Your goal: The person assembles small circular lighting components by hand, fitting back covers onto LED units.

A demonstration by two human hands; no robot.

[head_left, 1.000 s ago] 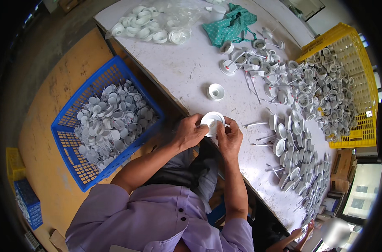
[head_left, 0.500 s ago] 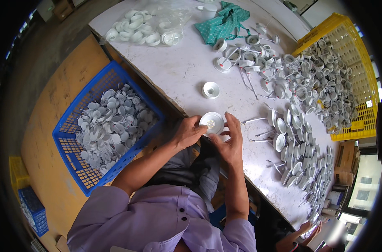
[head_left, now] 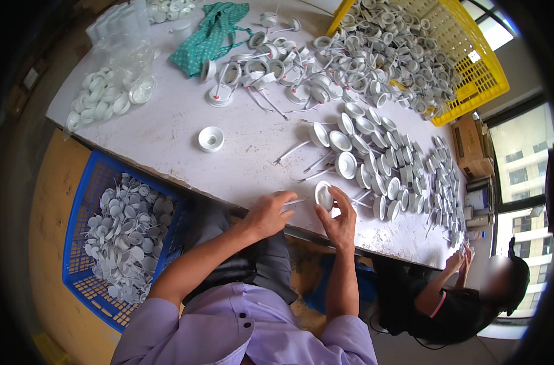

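Note:
Above the table's near edge, my right hand (head_left: 337,218) grips a small round white lamp housing (head_left: 324,196) between thumb and fingers, its open face tilted to the left. Just left of it, my left hand (head_left: 269,214) has its fingers pinched on a thin white piece (head_left: 294,201) that shows only as a narrow strip. Whether that is a disc seen edge-on or a bit of cable, I cannot tell. A single white cup-shaped housing (head_left: 211,139) rests on the table further off to the left.
Rows of white lamp housings with cables (head_left: 346,165) stand right of my hands. A blue basket (head_left: 76,271) of white discs is at lower left. Beyond are a bag of white rings (head_left: 109,91), a green dotted cloth (head_left: 207,42) and a yellow crate (head_left: 480,73). Another person (head_left: 465,304) works at right.
The view has swung to the right. My left hand has let go of the lamp housing and now pinches a thin white piece; my right hand alone holds the housing, now tilted.

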